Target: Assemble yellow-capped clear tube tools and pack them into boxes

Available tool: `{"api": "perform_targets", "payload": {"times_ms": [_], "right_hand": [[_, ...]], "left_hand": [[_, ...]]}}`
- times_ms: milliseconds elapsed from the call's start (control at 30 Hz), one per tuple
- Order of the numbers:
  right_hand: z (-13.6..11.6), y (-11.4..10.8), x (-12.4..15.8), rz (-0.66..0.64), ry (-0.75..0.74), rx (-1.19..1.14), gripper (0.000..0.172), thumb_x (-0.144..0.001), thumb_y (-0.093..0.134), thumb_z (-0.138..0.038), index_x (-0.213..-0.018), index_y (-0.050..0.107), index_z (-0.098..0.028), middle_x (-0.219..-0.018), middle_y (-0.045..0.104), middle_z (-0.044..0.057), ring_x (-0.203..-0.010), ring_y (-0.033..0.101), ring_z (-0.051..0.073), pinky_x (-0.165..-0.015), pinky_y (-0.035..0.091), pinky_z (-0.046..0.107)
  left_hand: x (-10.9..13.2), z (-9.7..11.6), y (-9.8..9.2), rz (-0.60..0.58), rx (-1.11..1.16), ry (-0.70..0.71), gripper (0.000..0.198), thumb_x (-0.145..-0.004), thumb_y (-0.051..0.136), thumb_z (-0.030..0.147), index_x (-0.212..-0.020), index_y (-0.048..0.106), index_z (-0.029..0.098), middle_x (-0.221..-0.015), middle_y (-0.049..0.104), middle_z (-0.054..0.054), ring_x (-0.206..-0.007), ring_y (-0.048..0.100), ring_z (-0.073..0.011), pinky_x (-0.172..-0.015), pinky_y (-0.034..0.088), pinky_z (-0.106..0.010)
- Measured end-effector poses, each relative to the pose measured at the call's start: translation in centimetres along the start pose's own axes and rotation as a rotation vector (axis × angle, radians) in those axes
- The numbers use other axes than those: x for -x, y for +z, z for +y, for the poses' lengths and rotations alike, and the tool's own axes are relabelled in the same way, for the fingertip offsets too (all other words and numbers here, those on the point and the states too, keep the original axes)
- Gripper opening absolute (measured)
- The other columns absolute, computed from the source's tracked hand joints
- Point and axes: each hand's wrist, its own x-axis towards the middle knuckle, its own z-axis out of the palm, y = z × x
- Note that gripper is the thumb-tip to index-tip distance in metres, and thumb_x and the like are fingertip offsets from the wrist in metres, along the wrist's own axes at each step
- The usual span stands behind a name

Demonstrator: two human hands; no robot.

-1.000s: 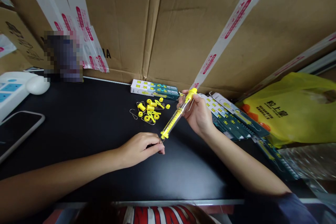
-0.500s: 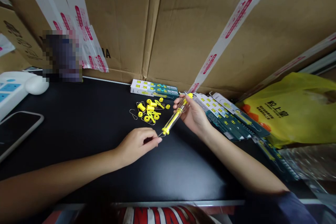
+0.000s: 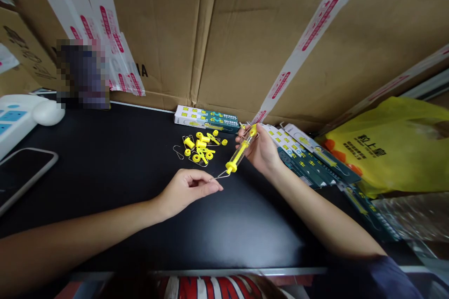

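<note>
My right hand (image 3: 262, 149) is closed round the upper end of a clear tube with yellow ends (image 3: 242, 149), a small spring scale held slanted above the black table (image 3: 122, 163). A thin wire hook (image 3: 216, 177) sticks out of the tube's lower yellow end. My left hand (image 3: 187, 191) rests on the table just below it, thumb and forefinger pinched near the hook's tip. A heap of small yellow parts and wire hooks (image 3: 200, 148) lies just behind the left hand.
A printed box (image 3: 206, 119) lies at the back by the cardboard wall (image 3: 228, 32). Several dark green packets (image 3: 308, 159) are fanned out on the right beside a yellow plastic bag (image 3: 389, 145). A phone (image 3: 21, 173), a white power strip (image 3: 14, 117) and a white mouse (image 3: 47, 112) sit at left.
The right hand drew the tube back and up to the right, so the wire hook now shows extended from its lower end. The left hand stayed low, pinching near the hook.
</note>
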Motion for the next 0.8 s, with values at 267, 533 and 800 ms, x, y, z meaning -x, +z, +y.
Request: {"api": "perform_targets", "payload": {"times_ms": [267, 533, 800], "right_hand": [[0.1, -0.4, -0.2, 0.009, 0.058, 0.021, 0.02, -0.083, 0.053, -0.042, -0.087, 0.053, -0.022, -0.068, 0.067, -0.004, -0.059, 0.067, 0.013, -0.051, 0.051, 0.022], [1.0, 0.3, 0.4, -0.009, 0.17, 0.125, 0.019, -0.083, 0.058, -0.038, -0.083, 0.048, -0.022, -0.059, 0.062, -0.005, -0.047, 0.061, 0.012, -0.04, 0.049, 0.021], [0.6, 2.9, 3.1, -0.038, 0.007, 0.061, 0.027, -0.082, 0.061, -0.044, -0.079, 0.047, -0.022, -0.066, 0.063, -0.005, -0.054, 0.062, 0.01, -0.045, 0.052, 0.019]], "left_hand": [[0.1, -0.5, 0.0, 0.002, -0.105, 0.076, 0.022, -0.077, 0.068, 0.037, -0.078, 0.076, 0.016, -0.067, 0.067, -0.004, -0.057, 0.053, -0.0109, -0.052, 0.039, -0.021], [0.8, -0.6, -0.4, -0.254, -0.456, 0.305, 0.024, -0.087, 0.058, 0.037, -0.086, 0.074, 0.019, -0.076, 0.066, -0.004, -0.063, 0.057, -0.0115, -0.058, 0.042, -0.021], [0.9, -0.1, 0.8, -0.214, -0.237, 0.028, 0.027, -0.087, 0.055, 0.04, -0.092, 0.062, 0.015, -0.086, 0.058, -0.002, -0.065, 0.05, -0.0092, -0.056, 0.04, -0.02]]}}
